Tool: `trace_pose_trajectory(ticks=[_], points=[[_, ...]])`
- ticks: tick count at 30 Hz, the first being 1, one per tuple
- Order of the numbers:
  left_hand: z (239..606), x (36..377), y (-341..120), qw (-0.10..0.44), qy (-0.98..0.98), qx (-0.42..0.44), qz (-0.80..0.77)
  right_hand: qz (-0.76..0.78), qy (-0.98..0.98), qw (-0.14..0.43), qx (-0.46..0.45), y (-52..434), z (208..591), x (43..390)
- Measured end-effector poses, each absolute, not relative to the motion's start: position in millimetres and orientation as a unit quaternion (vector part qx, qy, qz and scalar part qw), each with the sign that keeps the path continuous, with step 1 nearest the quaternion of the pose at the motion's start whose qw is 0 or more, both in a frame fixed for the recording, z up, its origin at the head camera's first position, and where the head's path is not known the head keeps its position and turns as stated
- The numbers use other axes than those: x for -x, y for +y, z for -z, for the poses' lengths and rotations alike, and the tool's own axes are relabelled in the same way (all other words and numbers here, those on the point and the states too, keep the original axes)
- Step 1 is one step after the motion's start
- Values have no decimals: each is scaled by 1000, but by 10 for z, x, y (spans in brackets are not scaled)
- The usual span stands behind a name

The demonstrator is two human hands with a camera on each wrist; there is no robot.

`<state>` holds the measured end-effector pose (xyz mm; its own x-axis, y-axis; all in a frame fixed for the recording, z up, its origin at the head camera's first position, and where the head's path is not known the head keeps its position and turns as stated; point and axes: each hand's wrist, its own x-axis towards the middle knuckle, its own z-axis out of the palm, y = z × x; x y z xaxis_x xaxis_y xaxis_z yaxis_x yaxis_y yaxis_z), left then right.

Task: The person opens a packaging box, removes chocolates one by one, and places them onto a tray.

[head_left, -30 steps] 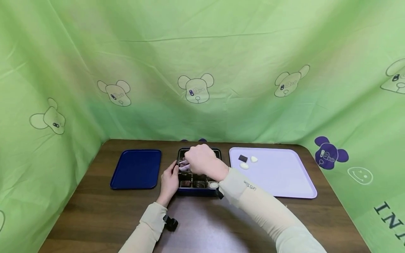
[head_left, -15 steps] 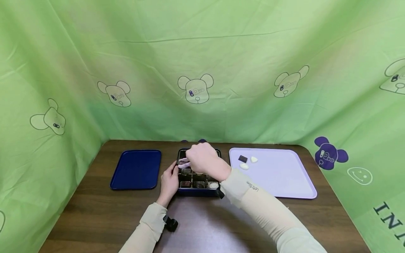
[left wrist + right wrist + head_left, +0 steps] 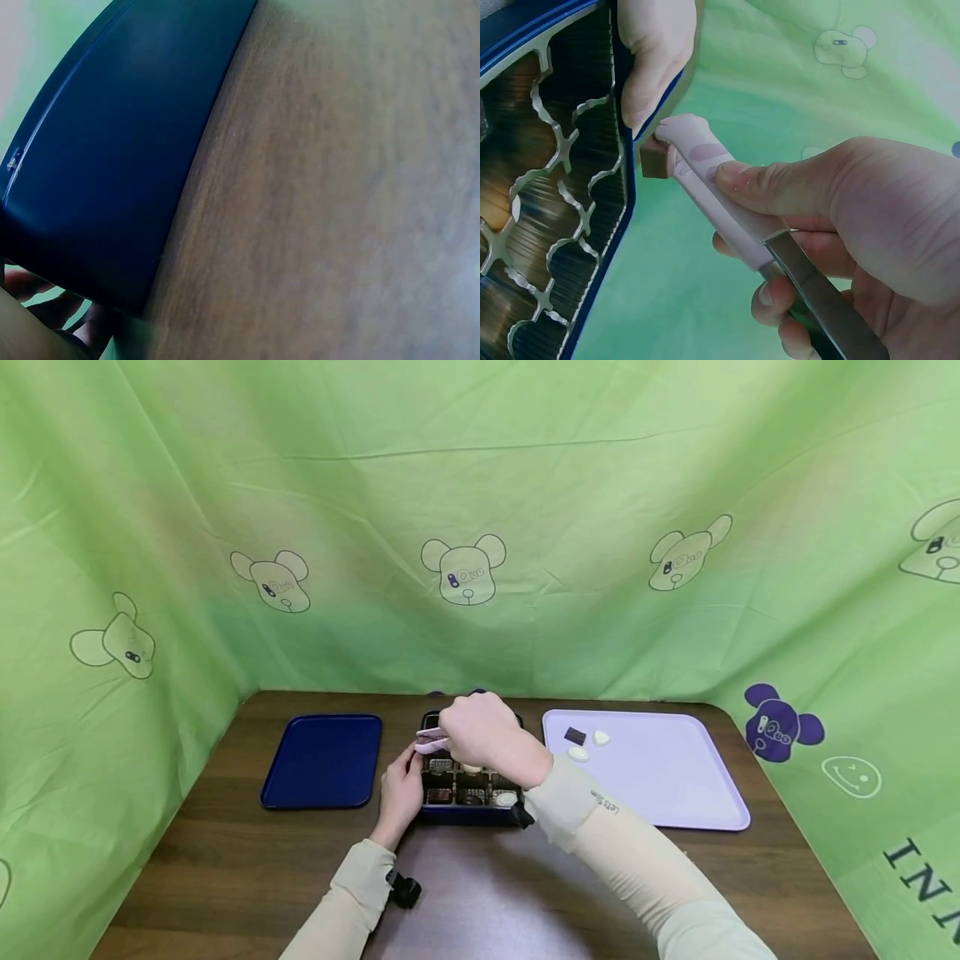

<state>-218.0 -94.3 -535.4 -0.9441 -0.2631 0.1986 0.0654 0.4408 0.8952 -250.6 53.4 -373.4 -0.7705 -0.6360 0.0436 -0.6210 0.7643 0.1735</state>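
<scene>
A dark blue box (image 3: 468, 816) with a divided insert stands mid-table, several compartments holding dark and white chocolates. My left hand (image 3: 402, 789) grips its left side, thumb at the rim and fingers along the wall; part of those fingers shows at the bottom of the left wrist view. My right hand (image 3: 487, 735) is over the box and covers part of it. It squeezes tongs (image 3: 705, 165) with pale lilac tips. Between the tips sits a brown chocolate (image 3: 655, 159), close to the box's rim and my left thumb.
On the right lies a pale lilac tray (image 3: 660, 777) with a dark chocolate (image 3: 575, 736) and two white ones, one being an oval white chocolate (image 3: 577, 753). A flat dark blue lid or tray (image 3: 322, 762) lies left. A green curtain (image 3: 465, 643) surrounds the table.
The tongs in my right hand have risen slightly and shifted left, toward the box's left rim and my left hand. My left hand has stayed on the box.
</scene>
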Motion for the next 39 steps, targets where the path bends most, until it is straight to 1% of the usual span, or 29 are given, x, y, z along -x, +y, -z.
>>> trace_pose_trajectory(ticks=[9, 14, 20, 28, 39], points=[[5348, 2191, -952, 140, -831, -61, 535, 63, -950, 37, -305, 651, 3622, 2499], [5342, 2191, -953, 134, -829, -60, 540, 54, -952, 44, -297, 812, 3598, 2520], [5345, 2182, -950, 126, -832, -67, 537, 55, -959, 34, -276, 1037, 3601, 2563], [5334, 2181, -948, 128, -831, -67, 536, 43, -967, 25, -249, 1312, 3564, 2555], [5340, 2180, -948, 126, -834, -67, 533, 10, -978, 25, -208, 1669, 3532, 2571]])
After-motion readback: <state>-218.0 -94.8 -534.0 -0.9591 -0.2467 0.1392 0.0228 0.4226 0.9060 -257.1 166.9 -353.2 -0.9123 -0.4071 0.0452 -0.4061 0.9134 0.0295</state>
